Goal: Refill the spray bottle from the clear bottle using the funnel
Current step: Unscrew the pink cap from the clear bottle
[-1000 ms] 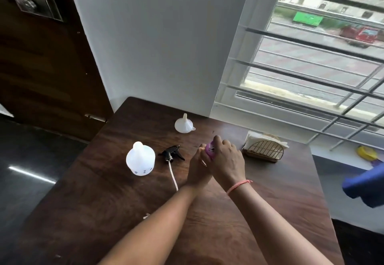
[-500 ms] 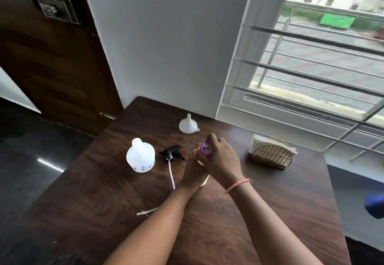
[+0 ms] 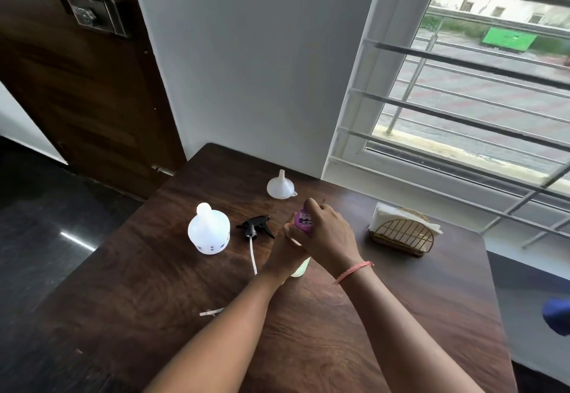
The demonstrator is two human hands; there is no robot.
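Observation:
The white spray bottle [image 3: 209, 232] stands open-necked on the wooden table [image 3: 154, 300], left of centre. Its black spray head [image 3: 255, 226] with a clear tube lies beside it. A white funnel [image 3: 280, 186] sits upside down farther back. At the table's middle, my left hand [image 3: 285, 254] grips the body of the clear bottle [image 3: 300, 268], mostly hidden by both hands. My right hand [image 3: 330, 238] curls over the bottle's pink cap [image 3: 303, 220].
A gold wire napkin holder [image 3: 401, 235] with white napkins stands at the right. A small paper scrap [image 3: 211, 312] lies on the near left of the table. A barred window [image 3: 462, 99] is behind, a dark door [image 3: 77, 68] to the left.
Both hands stay on the clear bottle and its pink cap, with the right hand's fingers shifting slightly on the cap. The camera view has tilted up and to the left.

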